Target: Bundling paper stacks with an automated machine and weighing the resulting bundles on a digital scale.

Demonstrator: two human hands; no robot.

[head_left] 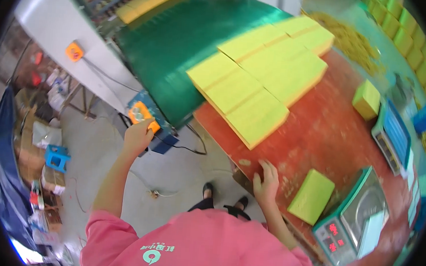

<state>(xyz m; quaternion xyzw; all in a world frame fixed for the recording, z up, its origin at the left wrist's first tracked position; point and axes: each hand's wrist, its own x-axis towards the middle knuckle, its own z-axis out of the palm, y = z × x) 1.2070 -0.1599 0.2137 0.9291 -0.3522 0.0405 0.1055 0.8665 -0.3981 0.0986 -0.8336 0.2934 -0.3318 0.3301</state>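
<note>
Switch box (143, 115), set beside the belt (167, 50), is judged light, stiff and best steadied by its edges, touched by the left hand (139, 136) (whether grasped cannot be told), while the right hand (267, 184) is placed, fingers unclenched, at the table (317, 125).

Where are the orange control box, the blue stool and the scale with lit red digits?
Orange control box (141, 113), head view: its upper face.
Blue stool (58, 151), head view: its upper part.
Scale with lit red digits (357, 208), head view: its weighing plate.
</note>
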